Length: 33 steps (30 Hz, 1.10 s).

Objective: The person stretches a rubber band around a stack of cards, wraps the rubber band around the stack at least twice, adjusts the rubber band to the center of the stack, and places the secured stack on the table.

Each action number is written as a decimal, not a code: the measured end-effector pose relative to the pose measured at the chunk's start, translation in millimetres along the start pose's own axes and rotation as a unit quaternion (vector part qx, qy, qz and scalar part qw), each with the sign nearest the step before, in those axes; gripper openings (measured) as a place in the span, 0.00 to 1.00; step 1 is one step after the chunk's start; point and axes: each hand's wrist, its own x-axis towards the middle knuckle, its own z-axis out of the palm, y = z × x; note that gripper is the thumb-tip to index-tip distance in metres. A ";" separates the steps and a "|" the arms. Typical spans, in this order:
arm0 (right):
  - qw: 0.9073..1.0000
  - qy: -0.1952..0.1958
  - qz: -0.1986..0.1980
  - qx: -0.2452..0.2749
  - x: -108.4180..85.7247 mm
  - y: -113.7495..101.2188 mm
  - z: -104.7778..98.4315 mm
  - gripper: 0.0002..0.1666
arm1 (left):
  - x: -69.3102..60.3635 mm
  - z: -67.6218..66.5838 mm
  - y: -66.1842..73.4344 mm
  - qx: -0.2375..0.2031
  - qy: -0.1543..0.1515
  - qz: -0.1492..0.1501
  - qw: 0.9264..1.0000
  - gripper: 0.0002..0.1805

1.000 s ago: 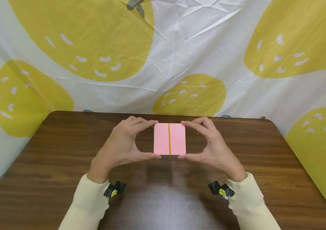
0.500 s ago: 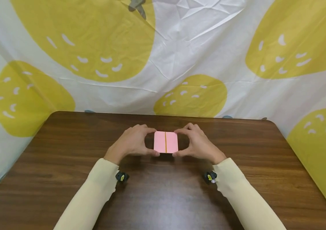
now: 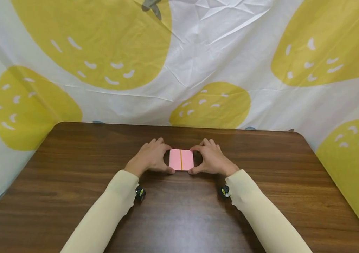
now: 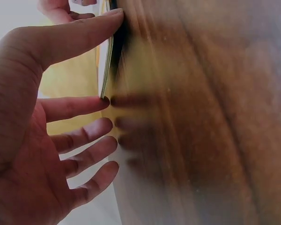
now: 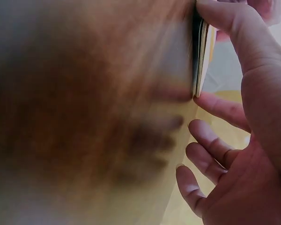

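Note:
A thin pink square pad [image 3: 175, 160] with rounded corners lies flat at the middle of the far half of the table. A narrow yellow-brown band runs across its top, front to back. My left hand [image 3: 152, 156] pinches the pad's left side between thumb and index finger at the front and back corners. The right hand [image 3: 211, 158] grips the right side in the same way. In the right wrist view, the pad's edge [image 5: 202, 61] looks layered, with a dark underside. Whether it rests fully on the tabletop I cannot tell. The other fingers of both hands are spread beside it.
A dark brown wooden table [image 3: 179, 218] fills the lower view, its far edge near a white cloth [image 3: 119, 109] printed with large yellow fruit. Small black devices sit on the left wrist [image 3: 140, 193] and right wrist [image 3: 225, 191].
Both hands have carried the pink pad down and away from the head camera, toward the tabletop, where it now looks smaller. Their grip on its sides is unchanged.

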 end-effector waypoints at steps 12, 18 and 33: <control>1.000 -0.010 0.015 -0.002 12.0 5.9 -2.2 0.47 | 13.0 1.4 -3.3 0.006 -0.003 -0.012 1.000 0.48; 1.000 -0.014 0.017 -0.004 14.9 6.4 -2.7 0.49 | 13.9 2.3 -5.1 0.002 -0.001 -0.015 1.000 0.48; 0.978 0.209 -0.016 -0.007 -17.7 -2.3 -45.2 0.46 | -15.4 -24.6 -13.5 -0.005 0.209 -0.006 0.978 0.47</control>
